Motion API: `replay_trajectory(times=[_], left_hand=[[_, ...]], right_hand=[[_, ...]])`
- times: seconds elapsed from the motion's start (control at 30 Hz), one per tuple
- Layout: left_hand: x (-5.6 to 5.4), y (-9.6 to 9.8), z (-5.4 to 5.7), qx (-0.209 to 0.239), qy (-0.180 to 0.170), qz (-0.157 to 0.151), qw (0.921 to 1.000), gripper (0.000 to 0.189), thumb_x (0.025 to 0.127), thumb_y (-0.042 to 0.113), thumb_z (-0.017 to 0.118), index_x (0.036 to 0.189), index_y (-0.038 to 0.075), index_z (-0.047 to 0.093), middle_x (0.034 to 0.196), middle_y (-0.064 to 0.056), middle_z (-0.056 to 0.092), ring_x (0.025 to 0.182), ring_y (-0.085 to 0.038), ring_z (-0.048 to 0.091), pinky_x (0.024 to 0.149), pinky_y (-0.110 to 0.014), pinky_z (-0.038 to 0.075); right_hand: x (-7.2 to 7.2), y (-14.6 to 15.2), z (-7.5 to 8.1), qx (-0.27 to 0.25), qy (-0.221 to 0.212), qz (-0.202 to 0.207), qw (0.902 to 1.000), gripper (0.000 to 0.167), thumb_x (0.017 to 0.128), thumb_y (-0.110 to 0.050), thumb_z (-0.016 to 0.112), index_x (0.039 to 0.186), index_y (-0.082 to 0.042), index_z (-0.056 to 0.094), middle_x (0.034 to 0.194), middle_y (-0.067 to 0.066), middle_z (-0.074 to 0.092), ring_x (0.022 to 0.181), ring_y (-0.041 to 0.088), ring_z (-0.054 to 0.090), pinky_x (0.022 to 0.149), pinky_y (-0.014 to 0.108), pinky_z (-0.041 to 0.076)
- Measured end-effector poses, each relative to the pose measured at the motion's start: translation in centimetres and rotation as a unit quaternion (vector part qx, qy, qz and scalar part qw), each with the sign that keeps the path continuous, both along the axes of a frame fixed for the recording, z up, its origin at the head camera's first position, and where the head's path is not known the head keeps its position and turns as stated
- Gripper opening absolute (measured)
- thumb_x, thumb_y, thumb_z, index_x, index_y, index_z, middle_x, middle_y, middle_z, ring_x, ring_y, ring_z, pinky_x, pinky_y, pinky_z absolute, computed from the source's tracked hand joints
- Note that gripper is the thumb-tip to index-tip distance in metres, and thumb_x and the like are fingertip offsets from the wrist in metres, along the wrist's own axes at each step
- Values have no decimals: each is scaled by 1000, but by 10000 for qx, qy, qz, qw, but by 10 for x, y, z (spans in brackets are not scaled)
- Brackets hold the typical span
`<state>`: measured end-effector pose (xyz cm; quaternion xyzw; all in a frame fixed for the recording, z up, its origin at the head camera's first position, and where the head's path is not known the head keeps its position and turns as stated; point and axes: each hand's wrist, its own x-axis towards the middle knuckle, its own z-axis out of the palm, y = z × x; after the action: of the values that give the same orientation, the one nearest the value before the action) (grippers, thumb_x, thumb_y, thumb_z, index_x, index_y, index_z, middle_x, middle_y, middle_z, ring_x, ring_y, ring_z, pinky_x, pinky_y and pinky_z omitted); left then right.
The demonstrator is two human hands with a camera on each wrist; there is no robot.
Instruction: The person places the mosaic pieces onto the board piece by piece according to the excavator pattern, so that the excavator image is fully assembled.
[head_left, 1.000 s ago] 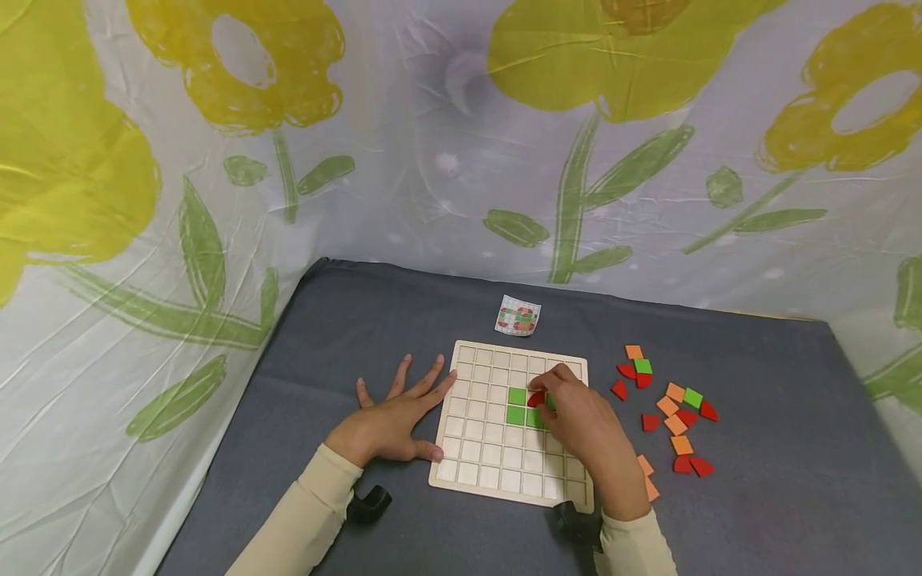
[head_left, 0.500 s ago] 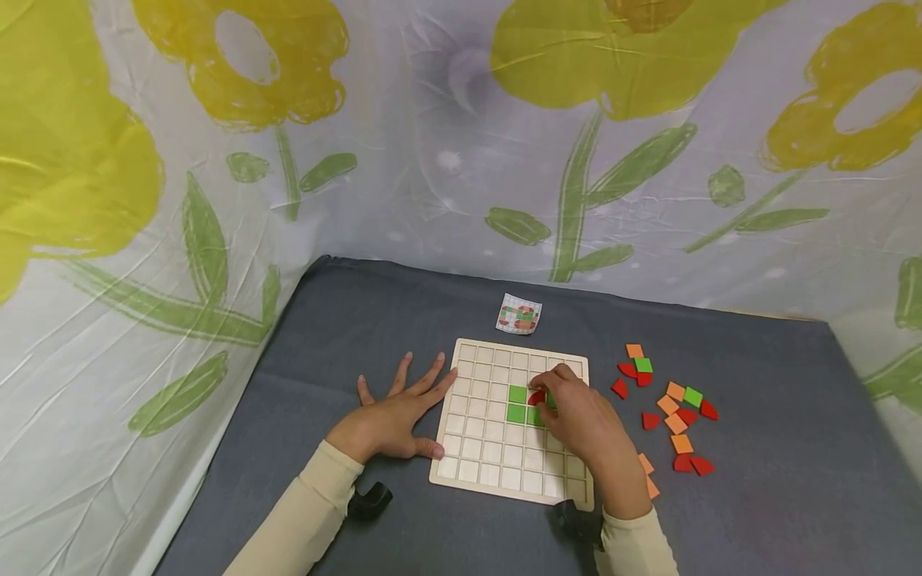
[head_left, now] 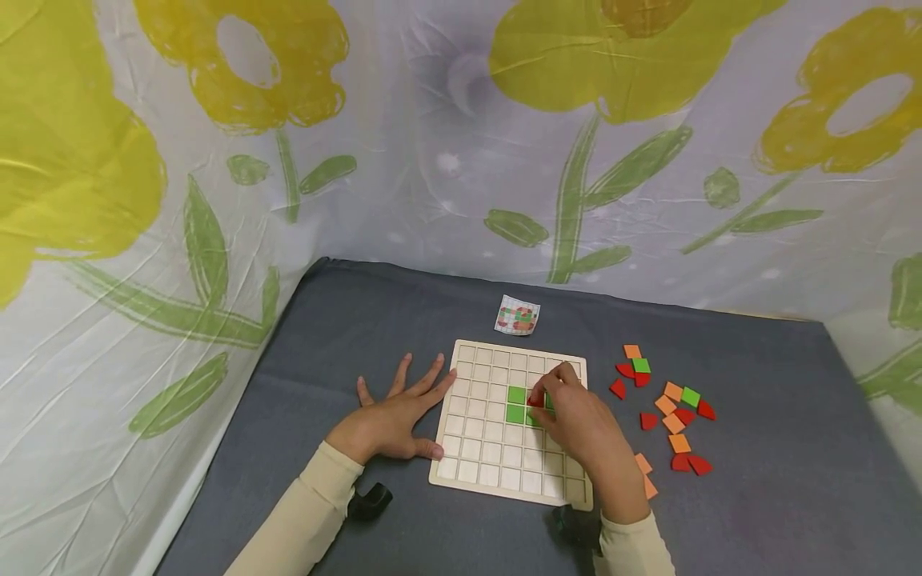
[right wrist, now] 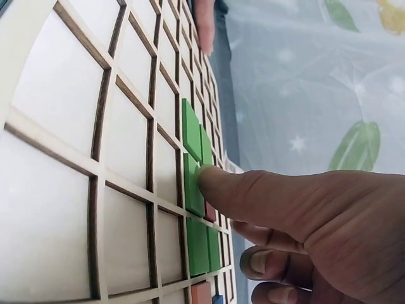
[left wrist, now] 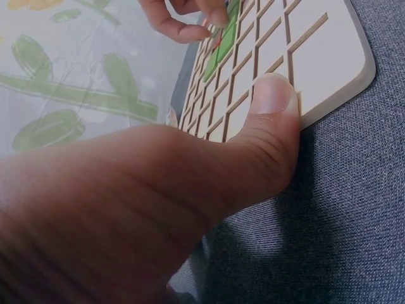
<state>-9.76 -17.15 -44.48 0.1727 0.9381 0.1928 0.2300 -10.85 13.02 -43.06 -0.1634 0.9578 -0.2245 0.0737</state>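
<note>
Down at the near left of the wooden grid board (head_left: 471, 432), the left hand (head_left: 382, 424) is planted with its fingers spread wide, thumb on the rim by the near corner and index tip at the left edge. Pretty sure that's a brace, so the board doesn't skate around on the dark cloth (head_left: 346, 336).

A bit farther away, over the right half of the grid, the right hand (head_left: 576, 412) has thumb and index pinching a red piece (head_left: 535, 398). It's at a cell with green tiles (head_left: 516, 395) to its left, right and near sides, so I'd guess a fingertip grip is about all that fits without bumping the neighbours. Can't tell if it lies flat, too much finger in the way.

Off to the right of the board, loose pieces (head_left: 673, 390) in orange, red and green are scattered, probably because that's the handy side for the right hand. Past the far edge there's a small printed card (head_left: 517, 316), easy to glance at from here, then a flowery backdrop (head_left: 446, 176).

Versus half a second ago: the right index tip is lower and tighter on the red piece, and the thumb has slid left over the near green tile. Left hand and board look basically unmoved.
</note>
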Motion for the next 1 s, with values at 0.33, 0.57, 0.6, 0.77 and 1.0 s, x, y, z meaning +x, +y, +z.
replay_trajectory(times=[0.33,0.57,0.6,0.77,1.0], left_hand=[[1,-1,-1,35,-19,10,10000,116,83,51,87,171,37,13,178,9,-4,161,-38,-18,101,-93,-11],[1,-2,-1,23,12,8,10000,115,83,52,86,171,37,13,178,9,-4,161,-39,-17,101,-93,-10],[1,-2,-1,25,9,10,10000,115,83,52,86,171,37,13,178,9,-4,161,-39,-17,101,-93,-10],[1,-2,-1,14,9,18,10000,116,83,52,86,171,37,13,178,9,-4,161,-39,-17,101,-93,-10],[1,-2,-1,6,25,-13,10000,115,83,52,86,171,38,12,178,9,-5,161,-39,-18,101,-94,-10]], right_hand=[[1,13,-1,-128,74,-226,9996,17,95,-18,82,103,-10,70,111,8,55,58,12,48,55,29,44],[-1,30,1,-15,514,-926,9944,19,99,-23,76,107,-8,68,105,9,63,72,18,58,59,35,50],[-1,33,1,9,556,-1049,9929,20,100,-24,75,109,-7,68,104,10,64,73,18,59,59,35,51],[-2,50,5,57,587,-1634,9848,27,101,-24,71,118,-3,68,101,14,67,71,23,61,53,36,48],[-1,73,5,398,263,-2197,9744,41,101,-29,71,128,1,63,110,21,65,75,30,64,58,47,54]])
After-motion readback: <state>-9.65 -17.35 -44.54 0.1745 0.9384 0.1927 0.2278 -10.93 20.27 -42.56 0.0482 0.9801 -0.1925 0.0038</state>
